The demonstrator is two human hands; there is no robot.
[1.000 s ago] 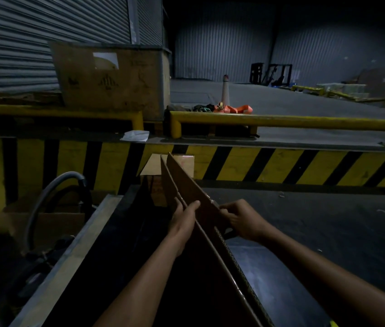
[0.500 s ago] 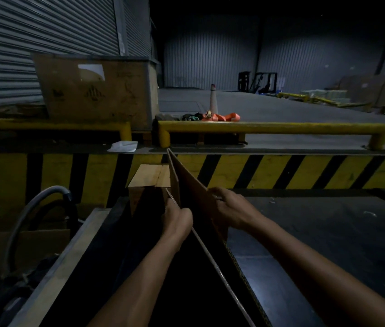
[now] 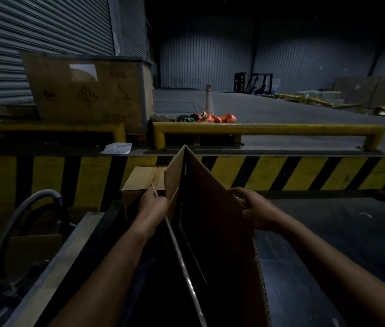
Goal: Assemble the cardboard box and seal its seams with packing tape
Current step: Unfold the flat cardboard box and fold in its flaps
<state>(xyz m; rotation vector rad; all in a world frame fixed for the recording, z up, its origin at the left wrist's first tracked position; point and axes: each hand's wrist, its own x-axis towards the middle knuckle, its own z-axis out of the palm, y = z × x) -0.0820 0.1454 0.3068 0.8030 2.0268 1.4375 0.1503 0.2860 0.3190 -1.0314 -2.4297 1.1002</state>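
Note:
A brown cardboard box (image 3: 212, 208), partly unfolded, stands on edge in front of me on a dark work surface (image 3: 328, 244). Its two long panels are spread apart with a dark gap between them. My left hand (image 3: 152, 205) grips the top edge of the left panel. On the right panel's upper edge, my right hand (image 3: 255, 208) has its fingers closed. No packing tape shows in this dim view.
A smaller closed cardboard box (image 3: 143, 182) sits just beyond my left hand. A grey hose (image 3: 19, 215) loops at the left. Ahead runs a yellow-and-black striped curb (image 3: 304, 173) with yellow guard rails (image 3: 269, 128), a big worn carton (image 3: 87, 90) and a traffic cone (image 3: 209, 100).
My hands have moved apart, pulling the two panels of the flat box away from each other. The box now stands wider open and higher in view.

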